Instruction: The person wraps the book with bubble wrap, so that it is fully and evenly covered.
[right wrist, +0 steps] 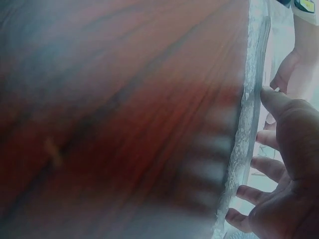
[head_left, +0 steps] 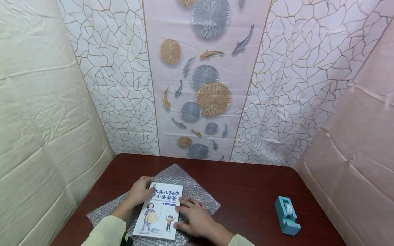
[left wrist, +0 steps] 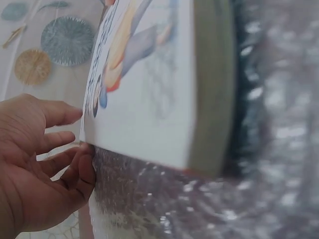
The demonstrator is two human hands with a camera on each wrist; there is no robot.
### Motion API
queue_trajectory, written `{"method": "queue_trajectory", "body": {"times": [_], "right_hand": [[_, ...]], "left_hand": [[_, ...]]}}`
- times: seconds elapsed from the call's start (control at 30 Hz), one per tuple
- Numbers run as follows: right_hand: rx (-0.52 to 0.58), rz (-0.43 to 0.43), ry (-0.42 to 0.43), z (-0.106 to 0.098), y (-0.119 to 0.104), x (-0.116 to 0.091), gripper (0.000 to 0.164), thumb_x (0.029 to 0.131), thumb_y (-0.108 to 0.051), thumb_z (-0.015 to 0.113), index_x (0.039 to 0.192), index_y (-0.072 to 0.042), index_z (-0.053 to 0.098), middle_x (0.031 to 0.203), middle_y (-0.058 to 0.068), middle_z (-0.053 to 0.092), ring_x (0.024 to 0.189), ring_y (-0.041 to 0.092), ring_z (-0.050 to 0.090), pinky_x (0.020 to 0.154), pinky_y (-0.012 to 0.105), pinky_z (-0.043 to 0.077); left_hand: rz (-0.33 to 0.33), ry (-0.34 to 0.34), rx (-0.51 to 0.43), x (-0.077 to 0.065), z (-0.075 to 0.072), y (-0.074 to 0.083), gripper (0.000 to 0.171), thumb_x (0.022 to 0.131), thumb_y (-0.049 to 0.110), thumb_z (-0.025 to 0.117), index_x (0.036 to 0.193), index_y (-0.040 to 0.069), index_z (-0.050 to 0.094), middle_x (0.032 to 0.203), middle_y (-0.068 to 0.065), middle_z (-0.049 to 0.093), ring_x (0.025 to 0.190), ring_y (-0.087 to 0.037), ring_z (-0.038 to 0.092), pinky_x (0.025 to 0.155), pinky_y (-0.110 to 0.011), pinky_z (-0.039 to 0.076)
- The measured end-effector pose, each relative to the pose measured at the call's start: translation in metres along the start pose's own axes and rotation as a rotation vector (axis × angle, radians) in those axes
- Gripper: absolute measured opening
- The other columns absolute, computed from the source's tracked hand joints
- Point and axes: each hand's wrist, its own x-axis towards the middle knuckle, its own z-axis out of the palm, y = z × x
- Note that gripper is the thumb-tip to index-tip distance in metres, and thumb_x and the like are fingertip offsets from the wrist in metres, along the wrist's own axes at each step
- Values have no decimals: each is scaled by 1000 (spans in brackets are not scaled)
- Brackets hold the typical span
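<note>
A white paperback book [head_left: 160, 212], its cover printed with Chinese characters and two cartoon figures, lies face up on a sheet of bubble wrap [head_left: 197, 196]. At the book's far left corner my left hand [head_left: 141, 190] holds the edge; in the left wrist view, its thumb and bent fingers [left wrist: 75, 167] meet at the book's edge. My right hand [head_left: 197, 218] rests along the right side with spread fingers, their tips touching the cover and edge. Seen from the right wrist, those fingers [right wrist: 266, 169] reach the edge just above the wrap.
A teal tape dispenser [head_left: 287, 215] with a roll of tape stands at the right of the dark red-brown table [head_left: 246, 194]. Patterned cloth [head_left: 197, 85] hangs behind the table, with plain cloth walls on both sides. The wrap's left corner reaches toward the table's left edge.
</note>
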Motion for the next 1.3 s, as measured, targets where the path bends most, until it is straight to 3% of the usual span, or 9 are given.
{"method": "queue_trajectory", "body": {"times": [0.37, 0.73, 0.93, 1.1, 1.3], "right_hand": [[-3, 17, -22, 0, -1, 0, 60, 102, -59, 73, 153, -31, 66, 173, 3, 50, 155, 46, 50, 110, 78, 48], [-8, 17, -29, 0, 0, -1, 60, 103, -60, 71, 156, -31, 64, 175, 2, 48, 156, 45, 49, 112, 77, 48], [9, 24, -52, -2, -1, -1, 60, 104, -60, 69, 157, -31, 63, 176, 2, 46, 157, 45, 47, 113, 78, 47], [0, 26, -52, -3, -1, 0, 61, 104, -61, 69, 157, -31, 62, 176, 2, 45, 157, 45, 47, 113, 77, 47], [11, 32, -73, -4, -2, 0, 61, 105, -61, 69, 158, -31, 62, 177, 1, 45, 158, 44, 46, 114, 77, 47]], "left_hand": [[-43, -87, -43, 11, -5, -6, 56, 109, 13, 65, 161, -1, 52, 168, -31, 46, 154, -55, 46, 119, -69, 47], [-55, -47, -92, 17, -3, -4, 60, 105, 8, 69, 161, 0, 52, 159, -26, 59, 152, -51, 50, 122, -70, 44], [-4, -14, -93, 17, -3, -4, 60, 102, 3, 70, 160, -2, 53, 146, -21, 63, 136, -43, 60, 115, -64, 52], [22, 14, -126, 19, -3, -1, 56, 107, 7, 66, 160, -4, 51, 129, -15, 61, 115, -29, 61, 97, -49, 57], [24, 19, -154, 19, -1, 1, 43, 116, 16, 55, 154, -4, 58, 131, -20, 58, 115, -30, 65, 98, -51, 59]]}}
